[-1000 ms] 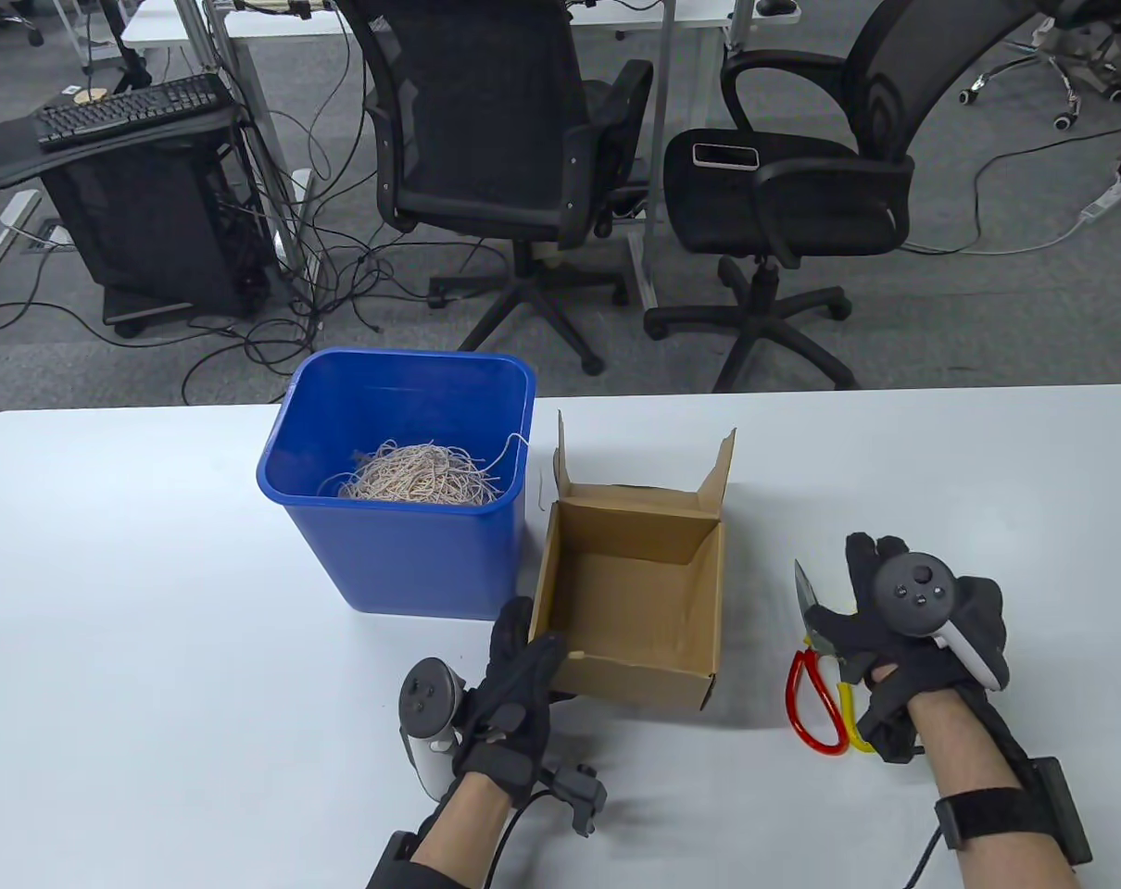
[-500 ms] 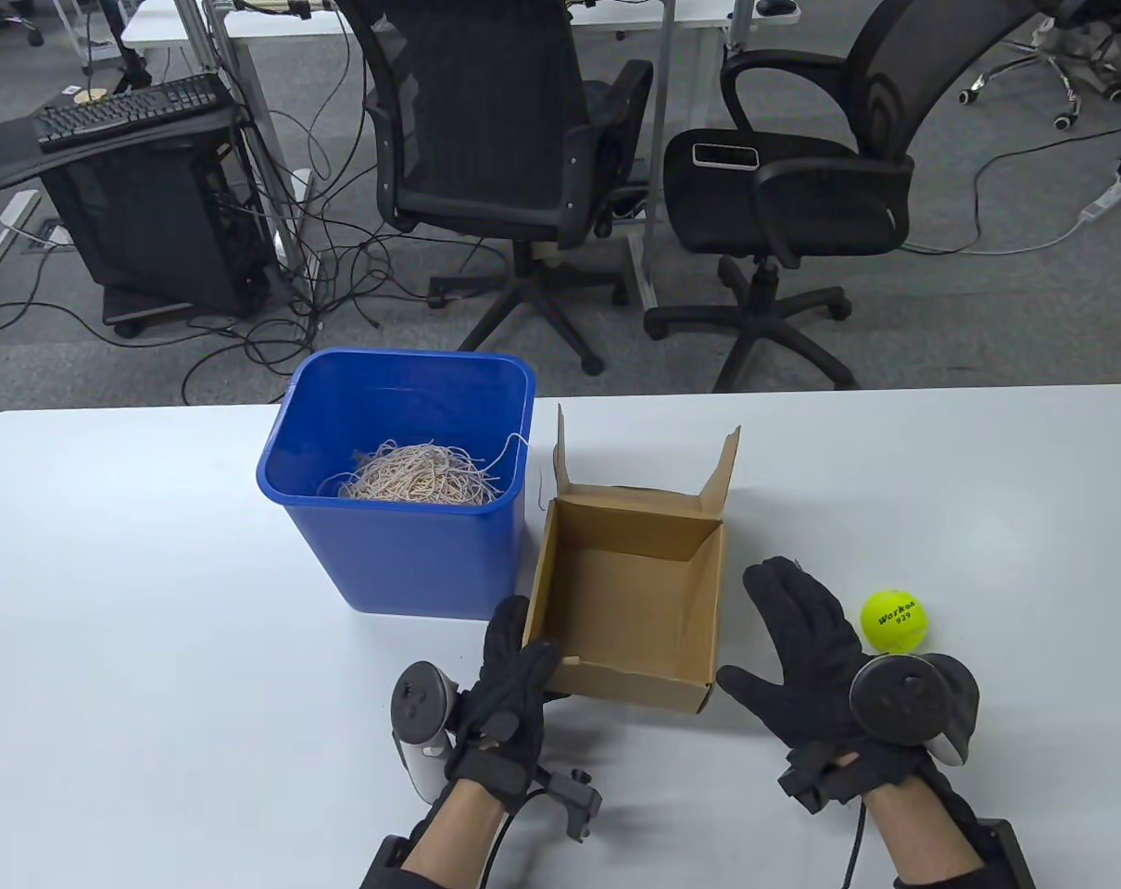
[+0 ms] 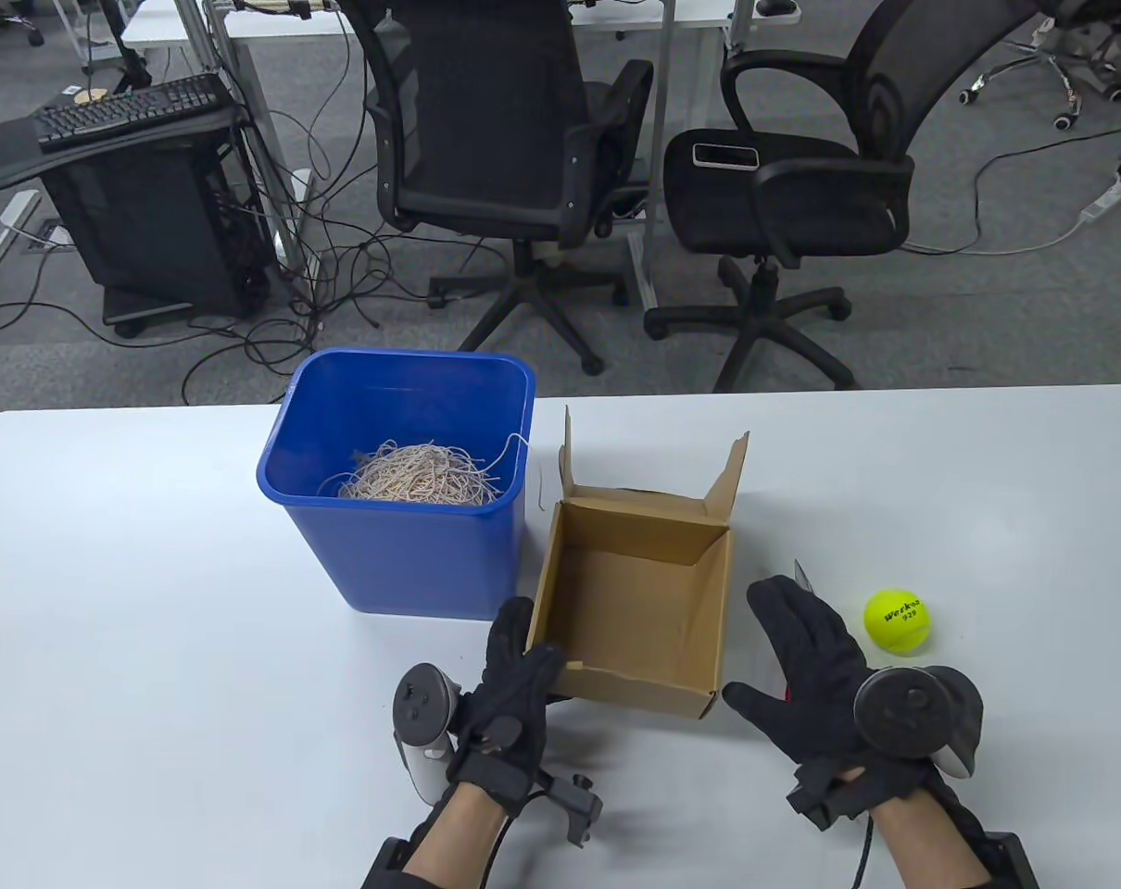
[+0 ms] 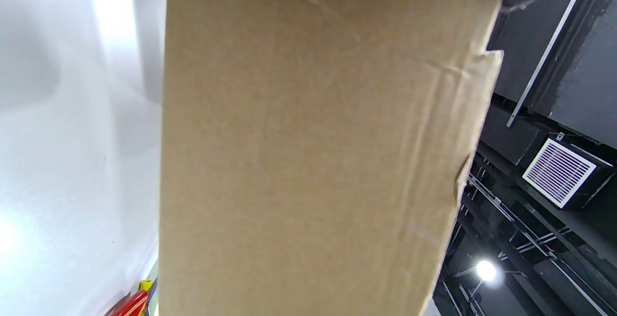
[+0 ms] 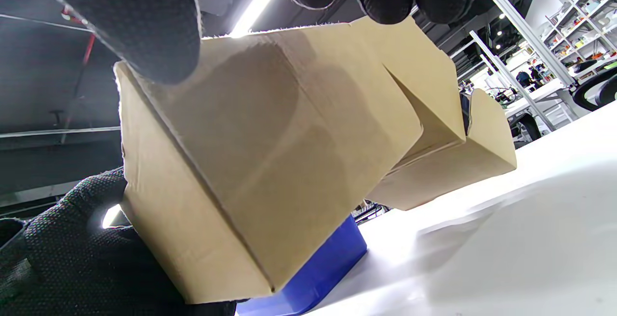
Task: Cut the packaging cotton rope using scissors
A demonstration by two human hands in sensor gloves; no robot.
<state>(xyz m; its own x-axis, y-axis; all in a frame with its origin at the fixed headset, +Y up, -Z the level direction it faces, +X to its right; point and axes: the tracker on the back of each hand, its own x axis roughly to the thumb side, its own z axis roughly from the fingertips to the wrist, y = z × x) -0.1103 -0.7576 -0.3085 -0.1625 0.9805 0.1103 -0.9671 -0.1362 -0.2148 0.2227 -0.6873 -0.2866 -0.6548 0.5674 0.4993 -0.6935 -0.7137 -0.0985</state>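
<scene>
The cotton rope (image 3: 417,477) lies in a tangle inside a blue bin (image 3: 412,556). The scissors (image 3: 802,576) lie under my right hand; only a blade tip and a bit of red handle show, and the red and yellow handle (image 4: 130,304) shows in the left wrist view. My left hand (image 3: 528,639) grips the near left corner of an open cardboard box (image 3: 639,681). My right hand (image 3: 746,639) is open with fingers spread, just right of the box. In the right wrist view the box (image 5: 270,162) looks tilted off the table, below my fingertips (image 5: 144,27).
A yellow tennis ball (image 3: 897,621) sits right of my right hand. The blue bin (image 5: 318,277) stands against the box's left side. The box's flaps stand up at its far edge. Office chairs stand beyond the table's far edge.
My right hand left the scissors' handles, moved left and opened beside the box, uncovering the tennis ball. The box has shifted slightly right. My left hand keeps its grip.
</scene>
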